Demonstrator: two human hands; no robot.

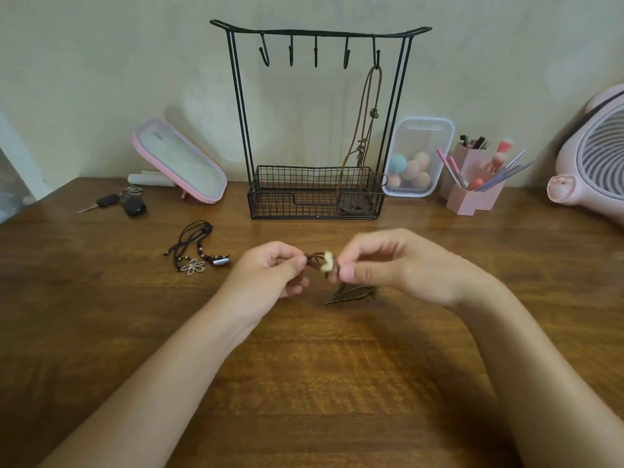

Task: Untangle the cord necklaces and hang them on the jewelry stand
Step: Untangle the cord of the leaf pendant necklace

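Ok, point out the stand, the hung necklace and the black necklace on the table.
stand (280,206): head view, front wall of its wire basket.
hung necklace (373,113): head view, knot in its brown cord.
black necklace (193,266): head view, its flower pendant.

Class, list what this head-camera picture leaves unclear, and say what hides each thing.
1. Head view: how the brown cords knot; the left hand and right hand pinching them cover most of the tangle.
2. Head view: the hung necklace's pendant, dim behind the basket mesh.
3. Head view: the pink fan, cut off by the right edge.
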